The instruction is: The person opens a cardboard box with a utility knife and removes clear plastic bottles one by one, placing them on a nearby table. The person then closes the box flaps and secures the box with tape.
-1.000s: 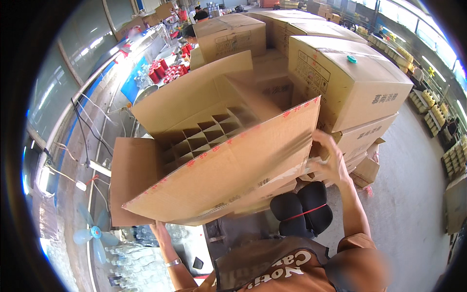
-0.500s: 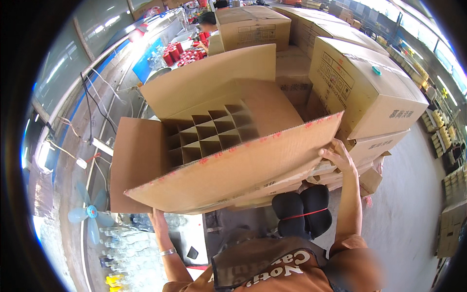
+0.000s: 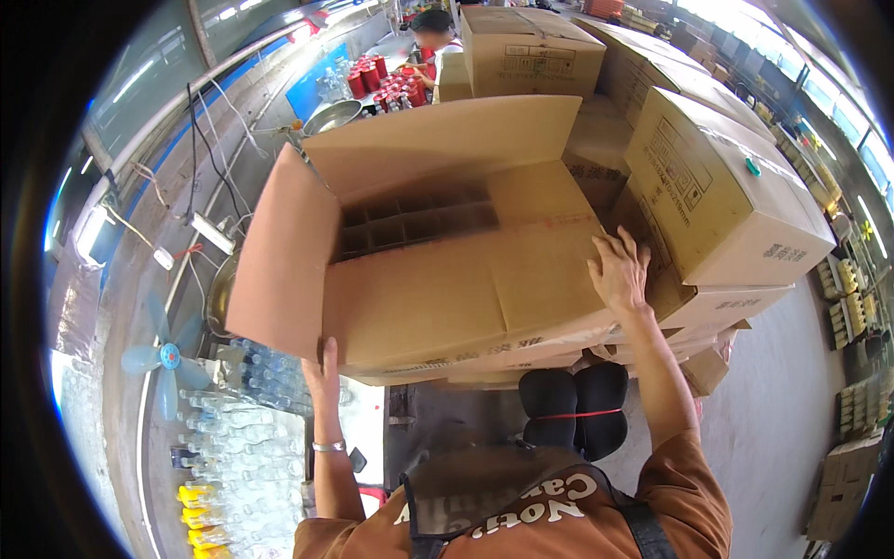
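Closest to me I see the brown shirt with an apron strap, and from it both bare forearms rise to a large open brown cardboard carton with a cell divider inside (image 3: 438,270). My left hand (image 3: 321,373), a thin metal bangle on its wrist, is under the carton's lower left corner, thumb up against the front flap; the other fingers are hidden beneath, so I cannot tell how they sit. My right hand (image 3: 619,272) lies flat on the carton's right edge with the fingers spread apart, pressing against it rather than curled round anything. The carton is tilted, its four flaps open, and it rests against the stack of sealed brown cardboard boxes (image 3: 726,200) just to the right and behind, which crowd that side. Directly beneath the carton, between my arms, is a black padded seat bound with a red band (image 3: 573,410). Down on the left is a mass of clear plastic bottles (image 3: 242,438), some with yellow contents lower down, and a small blue fan (image 3: 168,359) beside them. Farther off, past the carton's rear flap, stand a metal bowl (image 3: 331,116) and a cluster of red cans (image 3: 377,84), with another person (image 3: 433,28) at work by them.
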A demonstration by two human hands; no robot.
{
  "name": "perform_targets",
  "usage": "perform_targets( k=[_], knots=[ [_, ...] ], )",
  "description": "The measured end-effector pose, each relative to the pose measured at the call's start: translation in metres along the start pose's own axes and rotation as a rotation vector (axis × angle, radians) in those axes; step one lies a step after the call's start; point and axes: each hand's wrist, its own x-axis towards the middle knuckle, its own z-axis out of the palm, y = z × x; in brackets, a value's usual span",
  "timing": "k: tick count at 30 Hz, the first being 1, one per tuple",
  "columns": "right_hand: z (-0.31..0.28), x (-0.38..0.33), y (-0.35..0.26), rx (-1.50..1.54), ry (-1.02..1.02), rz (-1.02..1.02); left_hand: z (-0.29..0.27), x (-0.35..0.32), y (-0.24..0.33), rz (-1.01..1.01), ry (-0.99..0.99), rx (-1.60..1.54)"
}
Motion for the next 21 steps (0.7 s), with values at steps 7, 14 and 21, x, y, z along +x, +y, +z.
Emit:
perform_targets(
  k=[7, 14, 21],
  knots=[
    [-0.062, 0.142, -0.098, 0.099, 0.257, -0.307, -0.005, -0.003, -0.010, 0.061, -0.014, -0.032],
    [-0.050, 0.258, -0.138, 0.280, -0.190, -0.119, 0.003, 0.004, 0.002, 0.144, 0.008, 0.096],
    [0.062, 0.109, -0.115, 0.175, -0.398, -0.243, 0.010, 0.018, 0.040, 0.360, -0.389, 0.265]
  ],
)
